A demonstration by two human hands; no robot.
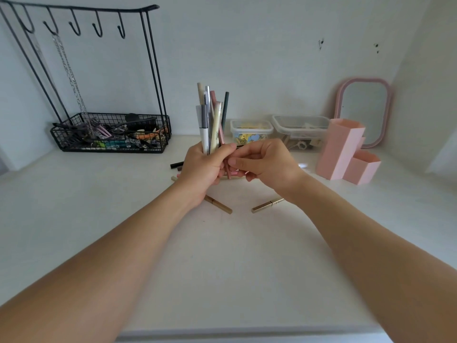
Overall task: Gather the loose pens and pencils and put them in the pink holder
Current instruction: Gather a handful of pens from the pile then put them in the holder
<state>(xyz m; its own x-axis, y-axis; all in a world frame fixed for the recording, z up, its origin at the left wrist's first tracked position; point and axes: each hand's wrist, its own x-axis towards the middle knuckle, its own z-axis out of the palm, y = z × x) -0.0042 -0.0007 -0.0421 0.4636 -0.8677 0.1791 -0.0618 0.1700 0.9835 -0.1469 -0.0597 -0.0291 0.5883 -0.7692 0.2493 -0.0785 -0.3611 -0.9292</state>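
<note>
Fingers of our left hand (201,169) curl round an upright bundle of pens (210,120); our right hand (262,164) pinches its lower end (a pink one). Left of the pink holder (342,152), two gold pens (265,205) lie loose.

no readable text anywhere — faint print on the white pens (206,134) in the bundle is too blurred to make out.
</note>
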